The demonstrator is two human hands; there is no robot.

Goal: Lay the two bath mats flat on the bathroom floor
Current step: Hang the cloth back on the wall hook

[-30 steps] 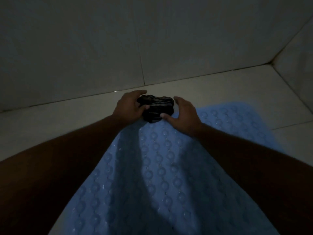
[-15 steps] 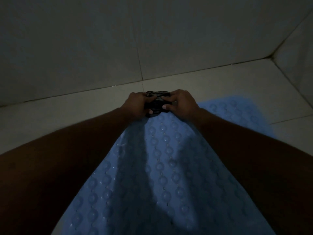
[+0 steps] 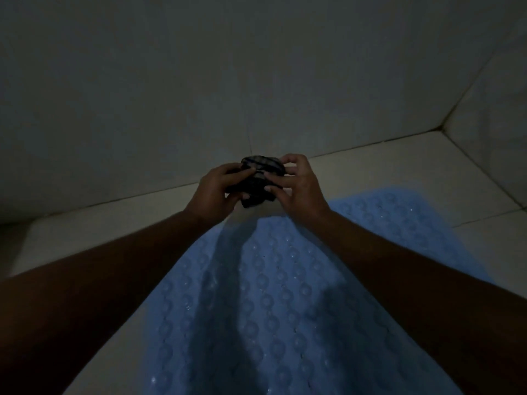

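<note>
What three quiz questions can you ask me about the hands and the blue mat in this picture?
1. True or false: the blue mat lies spread out on the floor.
2. What do the left hand and the right hand hold between them? A: a dark bundle. B: a bottle. C: a brush.
3. How many mats can you see spread out flat?

Key: 1 true. 2 A. 3 one.
</note>
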